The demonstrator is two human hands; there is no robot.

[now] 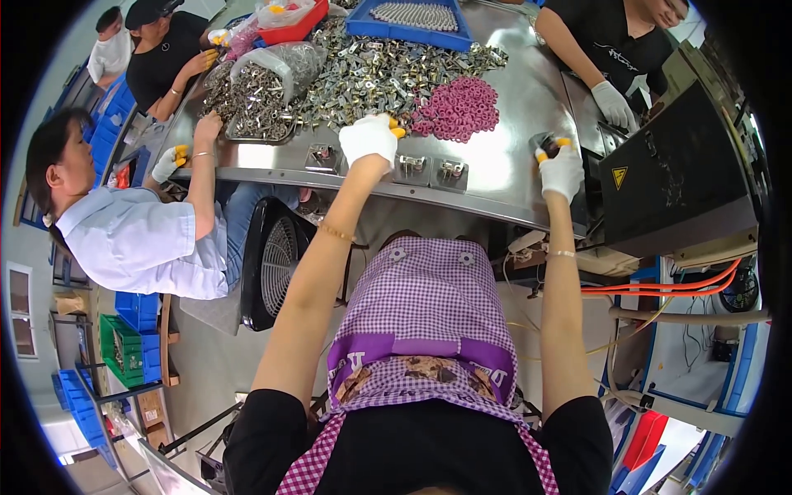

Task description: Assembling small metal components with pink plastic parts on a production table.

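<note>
My left hand [369, 140], in a white glove with yellow fingertips, is at the near edge of a heap of small metal parts [359, 74]. Its fingers are curled together; what they may hold is hidden. A pile of pink rings [458, 109] lies just to its right. Along the table's front edge sit small clear trays with metal pieces: one tray [322, 157] left of my left hand, two others, including this end tray [450, 174], right of it. Farther right, my gloved right hand [562, 172] has its fingers closed around a small dark piece [542, 144] above the metal tabletop.
A clear bag of metal parts [262, 95] lies left, with a blue tray [408, 23] and a red bin [293, 23] behind. A black machine box [672, 169] stands right. Co-workers sit left and far right; one gloved hand [612, 106] is near the box.
</note>
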